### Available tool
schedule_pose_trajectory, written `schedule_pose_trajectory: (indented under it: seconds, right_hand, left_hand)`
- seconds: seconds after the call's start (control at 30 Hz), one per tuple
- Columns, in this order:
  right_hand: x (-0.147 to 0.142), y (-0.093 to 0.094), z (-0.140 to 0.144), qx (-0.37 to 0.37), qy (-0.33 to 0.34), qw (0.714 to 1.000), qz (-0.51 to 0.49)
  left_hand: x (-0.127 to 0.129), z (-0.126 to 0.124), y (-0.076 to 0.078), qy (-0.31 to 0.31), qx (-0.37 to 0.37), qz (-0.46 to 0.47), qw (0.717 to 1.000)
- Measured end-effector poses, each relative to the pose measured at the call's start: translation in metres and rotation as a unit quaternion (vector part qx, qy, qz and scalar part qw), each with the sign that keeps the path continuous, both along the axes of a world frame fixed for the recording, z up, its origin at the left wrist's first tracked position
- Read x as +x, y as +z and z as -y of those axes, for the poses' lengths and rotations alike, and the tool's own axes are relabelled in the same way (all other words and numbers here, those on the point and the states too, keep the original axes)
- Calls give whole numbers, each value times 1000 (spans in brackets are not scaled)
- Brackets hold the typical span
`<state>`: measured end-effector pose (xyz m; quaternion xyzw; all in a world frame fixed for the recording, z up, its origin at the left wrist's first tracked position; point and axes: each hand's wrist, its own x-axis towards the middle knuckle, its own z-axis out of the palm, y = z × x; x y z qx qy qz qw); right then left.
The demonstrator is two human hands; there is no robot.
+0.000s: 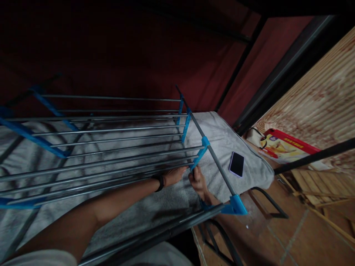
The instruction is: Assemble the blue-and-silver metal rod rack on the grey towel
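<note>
Touching one blue bracket (199, 158) | two hands (175, 176) (198, 181), grip unclear | one phone (236, 164)

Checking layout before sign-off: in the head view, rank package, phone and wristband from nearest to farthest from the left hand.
1. Wristband: on the left hand's own wrist.
2. Phone: to its right, on the blanket.
3. Package: farther right, past the blanket.

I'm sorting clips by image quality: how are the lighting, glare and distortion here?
Head view: dim overall, the wall falling nearly black toward the top left; head view: pale glints on the front bar, none obvious on the phone; head view: apparent wide-angle stretch, the near left arm looming large; head view: fingers too soft to count.
</note>
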<state>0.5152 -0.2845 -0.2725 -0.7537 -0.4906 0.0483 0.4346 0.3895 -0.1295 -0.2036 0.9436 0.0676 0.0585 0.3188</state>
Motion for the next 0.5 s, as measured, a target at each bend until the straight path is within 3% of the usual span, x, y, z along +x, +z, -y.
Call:
schedule_pose_trajectory:
  seconds: [0.27, 0.5]
  right_hand:
    - [-5, 7, 1, -34, -8, 999, -17]
    - [-4, 7, 2, -46, 2, 999, -24]
  left_hand:
    - [1, -1, -5, 16, -71, 0, 997]
    - [4, -2, -8, 14, -58, -1, 998]
